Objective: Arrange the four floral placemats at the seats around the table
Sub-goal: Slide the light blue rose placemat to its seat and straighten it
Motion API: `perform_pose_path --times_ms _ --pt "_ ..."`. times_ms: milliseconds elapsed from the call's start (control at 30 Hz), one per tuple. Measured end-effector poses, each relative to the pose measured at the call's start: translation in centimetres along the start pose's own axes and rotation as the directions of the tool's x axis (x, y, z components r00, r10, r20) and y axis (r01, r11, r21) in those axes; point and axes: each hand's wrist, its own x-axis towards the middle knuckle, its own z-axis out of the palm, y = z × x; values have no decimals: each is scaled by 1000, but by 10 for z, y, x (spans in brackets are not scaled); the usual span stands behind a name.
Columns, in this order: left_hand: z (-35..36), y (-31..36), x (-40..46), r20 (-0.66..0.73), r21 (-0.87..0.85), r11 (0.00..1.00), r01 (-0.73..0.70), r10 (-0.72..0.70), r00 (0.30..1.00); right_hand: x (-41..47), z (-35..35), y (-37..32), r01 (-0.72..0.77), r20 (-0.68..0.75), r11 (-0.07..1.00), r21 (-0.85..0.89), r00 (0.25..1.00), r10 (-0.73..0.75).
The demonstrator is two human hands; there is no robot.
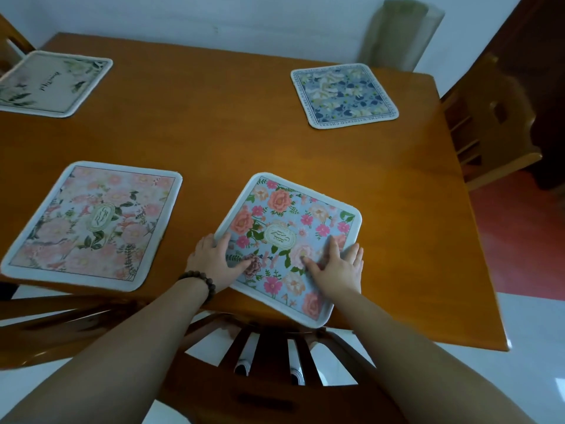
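Looking down from my head: both my palms are flat on the bright blue mat [287, 240], the one nearest me at the table [238, 142] edge, above the chair [269, 356] back. My left hand [214, 258] presses its left edge with fingers spread and gripping nothing, and my right hand [339, 267] lies splayed on its right side, also closed on nothing. I'm pinning it because it sits skewed, one corner poking past the table edge, so I judge it needs turning square to this seat. The pink mat [91, 224] lies just to the left, well apart; the pale mat [52, 84] is far left, the navy mat [344, 96] far right (all three look settled). Writing: the navy border reads "WITHERED CHERRY"; the oval crests and the pale mat's script are too blurred to read.
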Motion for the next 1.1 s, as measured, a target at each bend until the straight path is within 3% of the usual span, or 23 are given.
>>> perform_pose_path --times_ms 367,500,667,933,1100 --pt "7 -8 -19 -75 -33 998 -46 43 996 37 -2 -43 -101 -14 991 -89 995 100" --pt "8 -7 -26 -39 3 995 -96 96 995 54 -9 -67 56 -6 986 -157 998 -58" --pt "13 3 -32 -14 65 988 -143 144 989 74 -12 -94 64 66 983 -173 996 -54" --pt "4 7 -22 -8 105 944 -313 315 949 75 -16 -60 225 101 960 -165 972 -211" --pt "-6 13 -3 -73 109 939 -327 335 939 56 -21 -33 190 -1 972 -141 981 -192"
